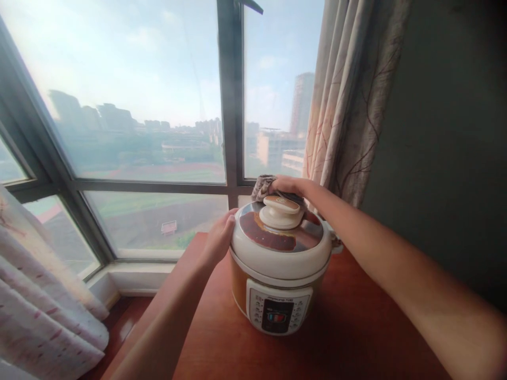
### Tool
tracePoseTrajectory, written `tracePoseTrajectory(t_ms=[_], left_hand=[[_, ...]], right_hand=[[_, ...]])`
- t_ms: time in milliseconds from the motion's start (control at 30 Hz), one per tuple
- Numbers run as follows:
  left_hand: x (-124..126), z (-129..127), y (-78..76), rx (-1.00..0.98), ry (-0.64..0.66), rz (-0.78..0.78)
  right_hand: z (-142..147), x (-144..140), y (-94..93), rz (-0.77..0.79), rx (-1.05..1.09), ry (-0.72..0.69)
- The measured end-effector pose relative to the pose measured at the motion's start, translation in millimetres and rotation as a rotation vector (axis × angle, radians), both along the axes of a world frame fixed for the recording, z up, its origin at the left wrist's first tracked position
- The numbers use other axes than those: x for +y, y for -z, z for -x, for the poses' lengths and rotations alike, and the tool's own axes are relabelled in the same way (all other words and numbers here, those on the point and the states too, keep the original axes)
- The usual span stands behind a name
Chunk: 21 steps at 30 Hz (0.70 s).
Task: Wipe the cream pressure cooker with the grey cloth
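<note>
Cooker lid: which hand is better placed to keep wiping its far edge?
Right, probably: the right hand already presses the cloth at the lid rear; the left hand only steadies the cooker's side.

left hand [219,237] flat, right hand [287,185] gripping

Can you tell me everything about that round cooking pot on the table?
The round cream-and-brown electric pressure cooker stands upright on the reddish-brown wooden table by the window. Its shiny brown lid is shut, with a cream rim and a cream knob on top. The front has a cream control panel with small buttons and a dark little screen. The left hand rests against the lid's left edge. The right hand presses a grey patterned cloth on the lid's far side.
</note>
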<state>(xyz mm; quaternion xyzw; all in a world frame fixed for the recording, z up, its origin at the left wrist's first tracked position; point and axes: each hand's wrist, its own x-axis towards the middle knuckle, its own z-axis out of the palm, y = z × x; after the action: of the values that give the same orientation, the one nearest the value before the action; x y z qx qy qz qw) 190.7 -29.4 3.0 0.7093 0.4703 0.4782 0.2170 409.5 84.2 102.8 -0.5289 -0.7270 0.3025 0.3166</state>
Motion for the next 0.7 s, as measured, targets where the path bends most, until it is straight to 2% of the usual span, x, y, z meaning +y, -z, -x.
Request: tracePoseTrajectory(t_ms=[100, 167, 267, 333, 467, 567, 700], left_hand=[[3.1, 1.4, 2.5, -0.01, 0.006, 0.008], [4.4, 2.4, 3.6, -0.01, 0.022, 0.012], [3.2, 2.9, 2.6, -0.008, 0.048, 0.019], [0.6, 2.3, 0.3, -0.002, 0.049, 0.025], [-5.6, 0.0, -5.0, 0.015, 0.025, 0.024], [-8.9, -1.6, -8.0, 0.023, 0.015, 0.018], [-10.7, -2.9, -10.1, 0.041, 0.011, 0.006]], right_hand=[[-7.6, -14.1, -1.5, 0.091, -0.022, -0.179], [-11.0, -23.5, -2.2, 0.015, -0.028, -0.214], [-17.0, -38.8, -0.6, -0.195, -0.071, -0.097], [-24.5, -49.5, 3.1, -0.267, -0.077, -0.011], [-47.1, -65.7, 13.6, -0.301, -0.044, 0.083], [-60.0, -68.3, 17.3, -0.306, -0.021, 0.082], [-51.5, -58.6, 9.2, -0.308, -0.102, 0.033]])
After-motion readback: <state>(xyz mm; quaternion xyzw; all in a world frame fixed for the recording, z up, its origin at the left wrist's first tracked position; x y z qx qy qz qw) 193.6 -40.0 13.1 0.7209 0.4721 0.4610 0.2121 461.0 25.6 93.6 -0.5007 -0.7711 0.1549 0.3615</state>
